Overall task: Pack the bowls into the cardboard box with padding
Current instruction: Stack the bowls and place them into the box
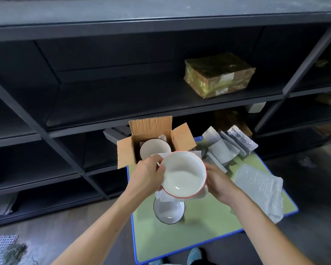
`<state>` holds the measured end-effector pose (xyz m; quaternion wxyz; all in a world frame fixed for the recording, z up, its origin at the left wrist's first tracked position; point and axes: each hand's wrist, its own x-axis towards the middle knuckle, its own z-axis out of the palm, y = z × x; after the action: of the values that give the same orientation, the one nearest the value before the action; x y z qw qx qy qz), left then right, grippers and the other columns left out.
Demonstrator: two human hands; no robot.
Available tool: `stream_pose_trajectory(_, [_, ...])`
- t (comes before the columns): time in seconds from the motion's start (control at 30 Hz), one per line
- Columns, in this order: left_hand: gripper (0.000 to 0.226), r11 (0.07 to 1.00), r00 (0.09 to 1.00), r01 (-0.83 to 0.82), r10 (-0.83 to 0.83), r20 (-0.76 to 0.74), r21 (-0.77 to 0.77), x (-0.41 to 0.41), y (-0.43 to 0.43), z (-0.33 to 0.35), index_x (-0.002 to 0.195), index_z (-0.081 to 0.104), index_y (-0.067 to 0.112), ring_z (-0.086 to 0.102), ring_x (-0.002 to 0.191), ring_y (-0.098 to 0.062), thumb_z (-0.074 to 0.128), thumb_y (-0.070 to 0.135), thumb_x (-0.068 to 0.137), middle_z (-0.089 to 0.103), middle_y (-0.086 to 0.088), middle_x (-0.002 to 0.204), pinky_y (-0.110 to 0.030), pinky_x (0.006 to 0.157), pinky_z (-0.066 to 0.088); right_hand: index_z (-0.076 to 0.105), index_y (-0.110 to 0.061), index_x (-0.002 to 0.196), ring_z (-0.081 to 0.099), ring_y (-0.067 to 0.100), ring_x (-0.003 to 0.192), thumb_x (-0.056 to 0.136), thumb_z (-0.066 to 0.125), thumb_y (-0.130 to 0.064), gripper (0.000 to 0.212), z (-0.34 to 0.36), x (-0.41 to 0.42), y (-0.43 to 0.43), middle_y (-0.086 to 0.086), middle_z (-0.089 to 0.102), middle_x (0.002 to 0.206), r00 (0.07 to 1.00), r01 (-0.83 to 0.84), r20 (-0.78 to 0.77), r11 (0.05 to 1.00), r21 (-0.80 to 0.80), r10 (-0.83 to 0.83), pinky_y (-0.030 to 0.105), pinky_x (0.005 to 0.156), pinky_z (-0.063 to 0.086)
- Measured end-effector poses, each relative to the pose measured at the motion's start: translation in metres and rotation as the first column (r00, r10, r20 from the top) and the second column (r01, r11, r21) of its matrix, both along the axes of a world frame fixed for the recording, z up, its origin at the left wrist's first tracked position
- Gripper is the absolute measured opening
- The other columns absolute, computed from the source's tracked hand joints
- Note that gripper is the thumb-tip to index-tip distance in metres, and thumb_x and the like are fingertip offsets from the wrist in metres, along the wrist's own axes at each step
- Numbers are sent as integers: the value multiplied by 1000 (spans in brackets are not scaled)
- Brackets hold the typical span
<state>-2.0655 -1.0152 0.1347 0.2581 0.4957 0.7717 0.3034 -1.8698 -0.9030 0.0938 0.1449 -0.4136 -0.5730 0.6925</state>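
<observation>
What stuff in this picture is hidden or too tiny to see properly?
Head view only.
Bottom of the box: hidden by its walls and the bowl inside.
Far part of the dark-rimmed bowl: covered by the red-rimmed bowl.
Fingertips of the right hand: behind the red-rimmed bowl.
Label on the parcel: too small to read.
The shoe: cut off by the bottom edge.

left grip (147,176) and right grip (218,185) curled, facing each other
</observation>
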Motion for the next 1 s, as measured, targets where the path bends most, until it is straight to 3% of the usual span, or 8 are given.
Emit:
stream_pose_trajectory(0.2, [12,999,1000,-29,29,1,-43,-8,-2,-6,94,58,24,63,46,-6,47,21,96,66,2,53,-18,46,40,72,-32,113,69,17,83,93,56,-23,27,-3,-1,1,2,74,105,998,60,14,992,-111,-59,30,64,55])
stream_pose_trajectory(0.3, [11,998,999,-44,45,18,-50,-11,-1,-6,93,57,24,64,47,-7,47,21,97,67,3,53,-22,49,43,74,-32,109,69,17,81,94,56,-22,25,-2,-3,0,2,75,102,996,90,12,991,-104,-89,30,63,55])
stream_pose_trajectory(0.5, [8,995,996,-83,84,27,-64,-19,-1,-7,98,56,23,66,47,-7,48,22,98,69,2,65,-21,47,43,66,-30,127,64,24,119,96,50,-58,44,1,-11,-1,1,67,128,995,62,-62,984,-166,-73,48,104,48])
stream_pose_trajectory(0.6, [8,995,996,-84,85,22,-60,-21,0,-9,97,56,24,66,47,-6,48,24,98,68,3,65,-18,44,42,61,-37,132,60,20,124,96,39,-67,52,3,-12,-4,-2,64,134,988,25,-142,969,-247,-62,47,104,47])
stream_pose_trajectory(0.7, [7,994,996,-92,92,10,-58,-24,0,-11,97,56,25,65,48,-5,49,25,97,68,4,66,-23,50,48,66,-32,126,64,25,119,92,56,-62,47,6,-13,-5,3,67,129,992,-23,-126,979,-201,-2,47,89,57])
stream_pose_trajectory(0.8, [6,996,995,-74,77,66,-58,-28,0,-13,96,57,28,66,48,-6,51,29,95,69,3,63,-24,52,47,67,-22,123,64,34,115,85,70,-43,43,4,-15,-4,12,67,125,995,-16,-101,988,-153,0,58,95,50])
stream_pose_trajectory(0.87, [10,994,986,-82,91,137,-73,-33,1,-16,97,57,29,66,49,-9,55,37,92,69,5,65,-27,50,50,68,-20,121,64,37,113,83,69,-37,41,4,-16,-4,15,68,122,996,8,-91,991,-134,-20,54,91,50])
stream_pose_trajectory(1.0, [56,952,959,-169,218,182,-253,-46,0,-25,99,54,33,66,52,-8,55,80,70,66,10,70,-31,51,57,68,-13,118,68,32,103,81,68,-34,43,8,-19,-1,19,68,118,993,76,-79,988,-133,-87,43,81,51])
